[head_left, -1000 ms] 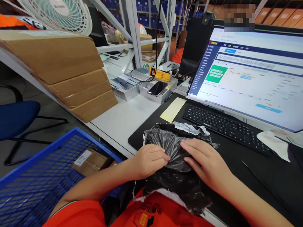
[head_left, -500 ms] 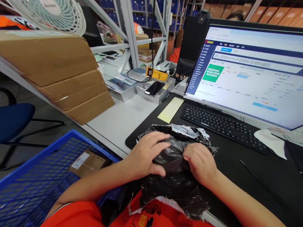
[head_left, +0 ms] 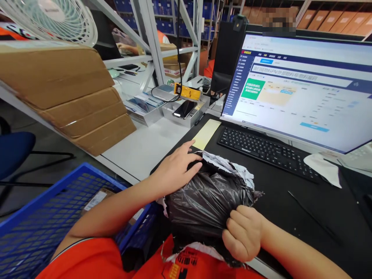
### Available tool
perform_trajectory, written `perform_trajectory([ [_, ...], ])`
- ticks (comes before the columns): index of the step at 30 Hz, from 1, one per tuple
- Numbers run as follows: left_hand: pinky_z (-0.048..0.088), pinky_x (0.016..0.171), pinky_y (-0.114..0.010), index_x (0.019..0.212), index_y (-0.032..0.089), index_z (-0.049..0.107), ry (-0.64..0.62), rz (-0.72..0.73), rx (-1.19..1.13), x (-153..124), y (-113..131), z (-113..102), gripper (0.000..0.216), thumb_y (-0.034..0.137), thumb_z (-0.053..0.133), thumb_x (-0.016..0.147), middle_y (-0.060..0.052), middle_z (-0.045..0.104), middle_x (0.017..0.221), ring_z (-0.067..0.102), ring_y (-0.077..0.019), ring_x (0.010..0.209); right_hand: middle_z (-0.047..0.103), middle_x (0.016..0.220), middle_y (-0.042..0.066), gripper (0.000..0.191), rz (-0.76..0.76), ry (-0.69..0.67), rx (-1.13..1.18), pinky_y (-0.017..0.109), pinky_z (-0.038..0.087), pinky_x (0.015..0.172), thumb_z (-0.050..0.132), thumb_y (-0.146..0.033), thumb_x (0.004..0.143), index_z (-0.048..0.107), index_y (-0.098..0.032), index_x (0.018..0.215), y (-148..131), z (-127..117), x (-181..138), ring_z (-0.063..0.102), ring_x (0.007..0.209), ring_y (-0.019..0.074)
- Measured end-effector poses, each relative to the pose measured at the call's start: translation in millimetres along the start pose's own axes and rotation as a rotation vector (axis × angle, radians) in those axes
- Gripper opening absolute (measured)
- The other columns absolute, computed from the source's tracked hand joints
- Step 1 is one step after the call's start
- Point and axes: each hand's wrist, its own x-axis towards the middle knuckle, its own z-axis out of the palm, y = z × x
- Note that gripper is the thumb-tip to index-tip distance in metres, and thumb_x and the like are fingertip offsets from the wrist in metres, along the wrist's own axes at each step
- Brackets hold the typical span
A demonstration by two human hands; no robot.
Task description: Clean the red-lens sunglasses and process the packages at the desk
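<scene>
A crumpled black plastic mailer bag [head_left: 206, 201] with a torn white edge lies on the black desk mat [head_left: 290, 201] at the near edge of the desk. My left hand [head_left: 174, 168] rests on the bag's far left end, fingers stretched toward the torn opening. Closed in a fist, my right hand [head_left: 242, 232] pinches the bag's near right side. What the bag contains is hidden.
A black keyboard [head_left: 267, 149] and a lit monitor [head_left: 302, 89] stand behind the bag. A yellow paper slip [head_left: 206, 133] lies on the mat. Grey trays [head_left: 186, 112] hold a phone. Cardboard boxes [head_left: 72, 97] lean at left. A blue crate [head_left: 43, 217] sits below, beside the desk.
My right hand slid from the bag's top down to its near side and clenched on it. My left hand moved up to the torn far end. The bag bunched up higher.
</scene>
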Motion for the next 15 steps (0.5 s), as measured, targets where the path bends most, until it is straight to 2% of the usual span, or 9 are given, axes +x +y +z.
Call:
perform_trajectory([
  [4,0.058,0.098,-0.040,0.106,0.019,0.076,0.113,0.073,-0.111,9,-6,3,0.037,0.005,0.046,0.090,-0.007,0.074,0.114,0.071,-0.0221,0.105,0.046,0.051,-0.005,0.013,-0.095,-0.034,-0.084,0.031,0.020,0.046,0.061,-0.015,0.081,0.059,-0.020,0.070,1,-4,2,0.037,0.047,0.0097],
  [6,0.060,0.092,-0.036,0.106,0.018,0.076,0.210,0.133,-0.131,8,-4,3,0.042,0.000,0.043,0.088,-0.006,0.077,0.103,0.073,-0.0202,0.098,0.051,0.055,-0.003,0.009,0.026,-0.090,-0.075,0.031,0.027,0.045,0.060,-0.018,0.087,0.063,-0.017,0.079,3,-7,7,0.042,0.048,0.0108],
  [8,0.061,0.093,-0.035,0.107,0.017,0.075,0.293,0.204,-0.135,4,1,4,0.043,-0.002,0.042,0.087,-0.007,0.077,0.110,0.073,-0.0198,0.103,0.063,0.068,0.003,0.012,0.269,-0.151,-0.067,0.032,0.043,0.053,0.058,-0.019,0.091,0.066,-0.013,0.097,8,-9,14,0.055,0.061,0.0142],
  [10,0.060,0.098,-0.035,0.108,0.016,0.074,0.336,0.267,-0.140,0,6,5,0.044,-0.003,0.041,0.086,-0.009,0.075,0.120,0.072,-0.0196,0.110,0.072,0.099,0.012,0.030,0.442,-0.253,-0.059,0.036,0.055,0.077,0.060,-0.023,0.093,0.062,-0.010,0.120,16,-7,20,0.066,0.091,0.0209],
  [12,0.059,0.102,-0.036,0.112,0.015,0.073,0.344,0.300,-0.131,-1,10,6,0.046,-0.004,0.041,0.085,-0.010,0.072,0.126,0.070,-0.0194,0.116,0.067,0.124,0.018,0.051,0.482,-0.389,-0.056,0.043,0.055,0.093,0.065,-0.033,0.091,0.053,-0.010,0.135,27,1,23,0.063,0.114,0.0278],
  [14,0.058,0.103,-0.036,0.116,0.015,0.072,0.341,0.312,-0.116,-1,12,7,0.048,-0.004,0.041,0.085,-0.011,0.071,0.128,0.069,-0.0189,0.117,0.063,0.131,0.022,0.069,0.492,-0.483,-0.074,0.047,0.055,0.094,0.071,-0.043,0.087,0.047,-0.009,0.141,37,13,21,0.062,0.118,0.0320],
  [15,0.058,0.103,-0.035,0.117,0.014,0.072,0.337,0.313,-0.108,0,12,7,0.048,-0.004,0.041,0.085,-0.011,0.071,0.128,0.069,-0.0187,0.117,0.064,0.128,0.023,0.072,0.494,-0.487,-0.089,0.047,0.056,0.091,0.073,-0.045,0.085,0.047,-0.008,0.141,41,19,18,0.063,0.114,0.0321],
])
